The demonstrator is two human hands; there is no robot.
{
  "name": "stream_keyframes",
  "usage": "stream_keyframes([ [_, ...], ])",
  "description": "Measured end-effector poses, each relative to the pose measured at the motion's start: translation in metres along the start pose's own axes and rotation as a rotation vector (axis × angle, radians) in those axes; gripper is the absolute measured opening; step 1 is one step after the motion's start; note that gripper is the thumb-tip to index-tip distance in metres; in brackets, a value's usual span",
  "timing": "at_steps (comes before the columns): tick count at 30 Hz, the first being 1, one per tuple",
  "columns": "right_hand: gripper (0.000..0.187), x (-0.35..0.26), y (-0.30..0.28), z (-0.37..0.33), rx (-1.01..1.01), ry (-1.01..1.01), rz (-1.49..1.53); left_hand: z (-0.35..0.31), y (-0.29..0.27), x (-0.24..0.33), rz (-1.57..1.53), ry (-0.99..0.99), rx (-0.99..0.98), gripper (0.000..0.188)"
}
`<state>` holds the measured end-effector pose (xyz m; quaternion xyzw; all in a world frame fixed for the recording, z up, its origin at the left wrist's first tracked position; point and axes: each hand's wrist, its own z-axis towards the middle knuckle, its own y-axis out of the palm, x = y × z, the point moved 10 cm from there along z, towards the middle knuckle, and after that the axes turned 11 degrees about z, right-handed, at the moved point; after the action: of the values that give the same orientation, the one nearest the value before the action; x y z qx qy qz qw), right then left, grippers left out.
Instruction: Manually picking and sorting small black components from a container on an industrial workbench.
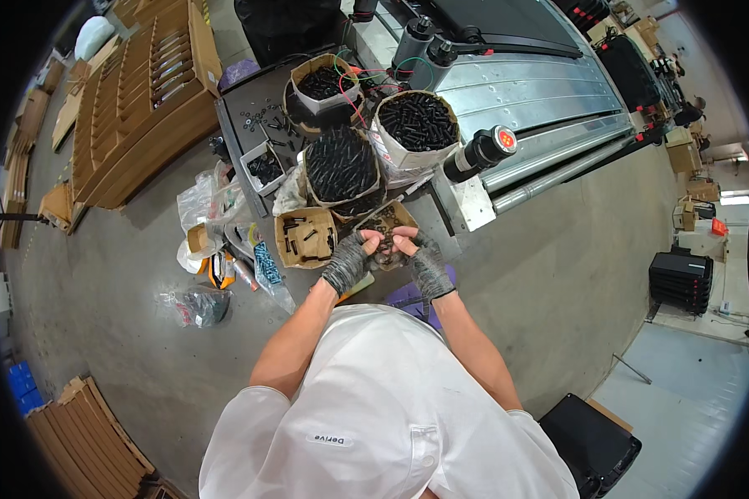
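Observation:
Both my hands wear grey fingerless gloves and are close together over a small brown carton of small dark ring-like parts. My left hand has its thumb and fingers pinched. Opposite it, my right hand is pinched too, fingertips nearly meeting the left ones. Whatever lies between the fingertips is too small to make out. Left of my hands sits an open carton with a few short black pieces. Beyond it is a heaped tub of black bolt-like pieces.
A second tub of black pieces and a smaller carton stand farther back, near thin wires. A white tray is at the left. The metal machine has a red-topped button on the right. Plastic bags lie on the floor.

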<state>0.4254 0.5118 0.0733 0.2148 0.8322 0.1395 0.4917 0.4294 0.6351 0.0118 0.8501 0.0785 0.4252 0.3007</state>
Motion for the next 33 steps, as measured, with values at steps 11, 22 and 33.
stream_keyframes([
  [11, 0.019, -0.024, 0.019, -0.013, -0.002, -0.281, -0.303, 0.002, 0.009, 0.003, 0.002, 0.031, -0.016, 0.016],
  [22, 0.027, -0.013, 0.020, -0.010, -0.086, -0.130, -0.254, -0.002, 0.016, -0.010, -0.039, -0.070, -0.120, 0.023],
  [33, 0.035, -0.003, 0.001, -0.013, -0.158, 0.047, 0.258, -0.007, 0.001, 0.020, 0.123, 0.063, -0.011, 0.023],
])
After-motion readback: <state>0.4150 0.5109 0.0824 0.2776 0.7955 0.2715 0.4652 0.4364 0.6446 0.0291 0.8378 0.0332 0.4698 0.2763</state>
